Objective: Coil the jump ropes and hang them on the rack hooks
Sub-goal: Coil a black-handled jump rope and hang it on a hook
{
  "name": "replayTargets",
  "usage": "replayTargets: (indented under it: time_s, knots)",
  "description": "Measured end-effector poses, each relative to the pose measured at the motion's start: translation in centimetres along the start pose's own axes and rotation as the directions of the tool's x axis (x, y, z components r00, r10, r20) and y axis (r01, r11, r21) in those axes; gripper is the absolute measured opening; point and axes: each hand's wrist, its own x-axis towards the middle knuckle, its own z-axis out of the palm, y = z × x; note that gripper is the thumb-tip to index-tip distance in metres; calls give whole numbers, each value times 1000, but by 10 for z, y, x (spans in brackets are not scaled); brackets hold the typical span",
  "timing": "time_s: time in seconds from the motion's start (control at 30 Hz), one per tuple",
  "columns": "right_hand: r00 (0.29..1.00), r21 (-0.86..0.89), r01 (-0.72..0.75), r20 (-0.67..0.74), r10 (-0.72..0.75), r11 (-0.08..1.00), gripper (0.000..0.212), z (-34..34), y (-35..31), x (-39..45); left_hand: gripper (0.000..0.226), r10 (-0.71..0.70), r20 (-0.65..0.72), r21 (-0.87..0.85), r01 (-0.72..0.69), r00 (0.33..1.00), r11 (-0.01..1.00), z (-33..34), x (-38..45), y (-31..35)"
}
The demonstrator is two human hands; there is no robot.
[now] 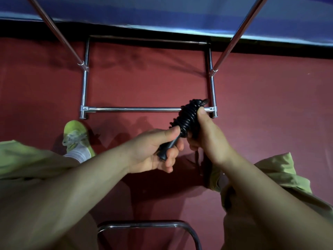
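Chrome rack base (86, 87) sits on the red floor (144, 78): rectangular tube frame, front bar running L–R just beyond the hands, two uprights rising toward the camera at its L and R sides. Blue wall (180, 13) w/ a dark strip along the floor's far edge, behind the rack. No hooks in view.

Jump rope (187, 118), black, is wound in tight coils into a bundle held above the floor, in front of the rack's front bar near its R corner; top of the bundle overlaps that bar. One black handle end sticks out at the bottom.

Left hand (155, 150) grips the handle end, fingers curled round it, thumb along the coils. Right hand (207, 134) wraps round the bundle's R side, thumb pressed on the upper coils. A short rope tail hangs below the R hand.

Yellow-green shoe (75, 134) w/ white sock on the floor by the rack's front L corner. Pale green trouser legs at both sides. Curved chrome tube (144, 224) at the bottom edge, between the forearms.
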Motion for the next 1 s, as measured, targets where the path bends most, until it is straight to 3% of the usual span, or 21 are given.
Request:
replayTargets:
  time_s: [0.13, 0.3, 0.4, 0.5, 0.6, 0.67, 0.73, 0.77, 0.83, 0.9, 0.93, 1.0]
  knots:
    - [995, -272, -101, -31, 96, 957, 63, 3, -5, -8, 31, 75, -206, 286, -14, 976, 958, 2, 0, 6]
    - [979, -380, -203, -86, 184, 902, 61, 5, -13, -10, 22, 159, -331, 597, 76, 930, 799, -13, 10, 4]
    - [963, -476, -271, -125, 240, 837, 67, 4, -9, -9, 24, 229, -330, 801, 143, 916, 581, -18, 11, 1]
    - [948, -509, -318, -153, 279, 800, 68, 5, -7, -10, 30, 305, -393, 899, 294, 867, 323, -14, 8, 2]
    - [923, -373, -383, -177, 341, 845, 66, 8, -8, -11, 43, 448, -366, 902, 430, 816, -46, -7, 9, 3]
    - [917, -276, -392, -194, 349, 877, 61, 10, -8, -11, 43, 487, -333, 894, 435, 808, -111, -6, 11, 3]
    - [912, -185, -392, -203, 355, 901, 57, 11, -9, -11, 45, 464, -316, 917, 391, 827, -73, -9, 11, 3]
    - [914, -143, -385, -200, 354, 912, 55, 11, -10, -10, 44, 434, -306, 943, 332, 847, 16, -11, 11, 3]
    - [926, -61, -348, -181, 333, 935, 49, 10, -10, -8, 43, 338, -296, 905, 149, 893, 399, -14, 6, 6]
    - [949, 34, -278, -146, 280, 960, 46, 8, -11, -5, 61, 154, -261, 577, 26, 953, 816, -12, 2, 10]
    - [963, 63, -234, -121, 240, 970, 45, 7, -10, -4, 73, 31, -199, 387, 50, 980, 921, -12, 1, 10]
    - [986, 70, -150, -64, 154, 986, 40, 6, -8, -5, 87, -120, -69, 152, 129, 990, 980, -6, 1, 7]
